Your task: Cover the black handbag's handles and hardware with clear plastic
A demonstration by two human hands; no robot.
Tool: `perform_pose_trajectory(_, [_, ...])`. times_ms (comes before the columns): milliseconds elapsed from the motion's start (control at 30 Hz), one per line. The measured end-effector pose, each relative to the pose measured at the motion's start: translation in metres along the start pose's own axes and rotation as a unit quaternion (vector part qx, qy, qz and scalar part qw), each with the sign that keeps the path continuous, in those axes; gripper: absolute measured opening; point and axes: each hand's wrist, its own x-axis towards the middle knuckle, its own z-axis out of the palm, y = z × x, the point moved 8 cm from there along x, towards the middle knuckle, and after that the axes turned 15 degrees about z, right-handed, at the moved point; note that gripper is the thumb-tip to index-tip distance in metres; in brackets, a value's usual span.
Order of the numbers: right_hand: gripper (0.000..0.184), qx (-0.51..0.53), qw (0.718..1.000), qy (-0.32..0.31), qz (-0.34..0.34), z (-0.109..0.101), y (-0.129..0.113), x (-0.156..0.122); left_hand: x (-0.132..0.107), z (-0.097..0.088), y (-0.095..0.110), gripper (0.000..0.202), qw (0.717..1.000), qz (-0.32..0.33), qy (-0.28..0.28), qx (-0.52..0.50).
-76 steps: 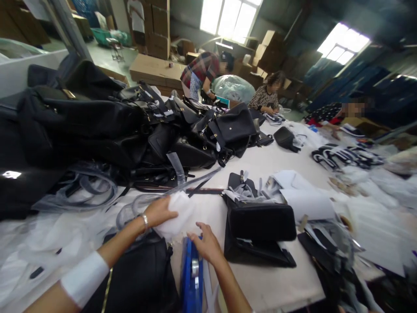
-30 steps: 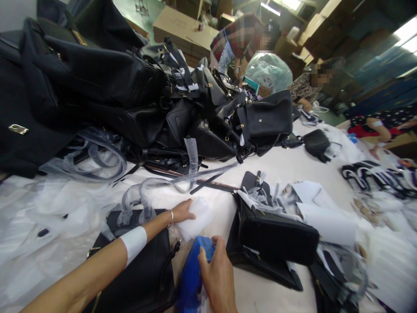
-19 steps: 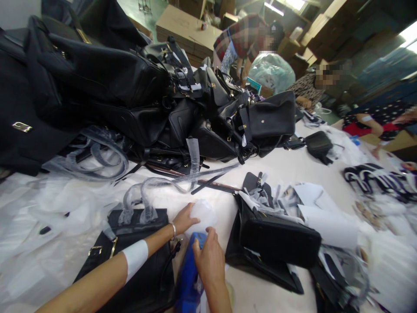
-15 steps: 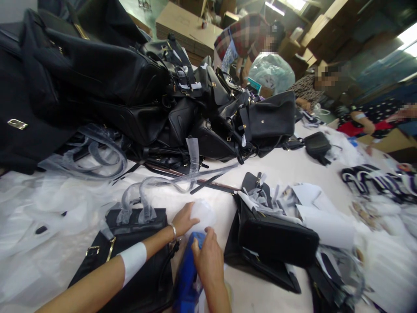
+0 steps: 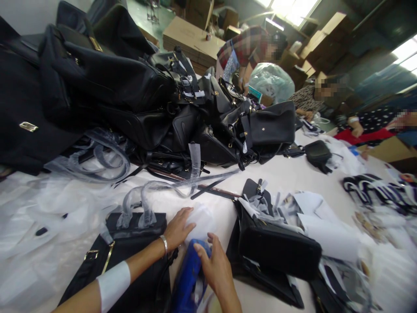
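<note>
My left hand (image 5: 176,228) rests on a piece of white foam wrap (image 5: 202,219) lying on the white table (image 5: 286,171), its fingers curled over the wrap's edge. My right hand (image 5: 216,268) grips the top of a blue tape dispenser (image 5: 190,280) that stands at the table's front edge. A flat black handbag (image 5: 130,261) with plastic-wrapped handles lies under my left forearm. Just right of my hands lies an open black bag (image 5: 276,250) with paper stuffing.
A big heap of black handbags (image 5: 137,100) fills the back left. Clear plastic wrap (image 5: 48,195) lies at the left, loose white paper (image 5: 325,230) at the right. Three other people (image 5: 250,48) work at the table's far end, near cardboard boxes (image 5: 192,37).
My head has tilted down and closer. My left hand pressed the foam wrap down toward me, and my right hand slid onto the top of the blue dispenser.
</note>
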Motion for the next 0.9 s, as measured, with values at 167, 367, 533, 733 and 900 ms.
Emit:
perform_pose_trajectory(167, [0.037, 0.054, 0.993, 0.100, -0.038, -0.040, -0.013, 0.049, -0.003, 0.000, 0.014, 0.035, 1.000, 0.018, -0.021, 0.000])
perform_pose_trajectory(367, [0.025, 0.027, 0.996, 0.021, -0.077, -0.021, -0.046, 0.121, -0.010, 0.003, 0.021, 0.038, 0.998, 0.032, -0.045, 0.037])
perform_pose_trajectory(533, [0.018, 0.003, 0.996, -0.010, -0.088, -0.004, -0.048, 0.135, -0.011, 0.011, -0.001, 0.060, 0.996, -0.041, -0.043, 0.064])
perform_pose_trajectory(733, [0.019, 0.015, 0.997, 0.004, -0.078, -0.007, -0.044, 0.132, -0.009, 0.023, 0.004, 0.056, 0.994, -0.018, -0.071, 0.077])
perform_pose_trajectory(900, [0.032, 0.066, 0.994, 0.074, -0.046, -0.030, -0.023, 0.083, -0.014, 0.005, 0.016, 0.045, 0.997, 0.009, -0.029, 0.075])
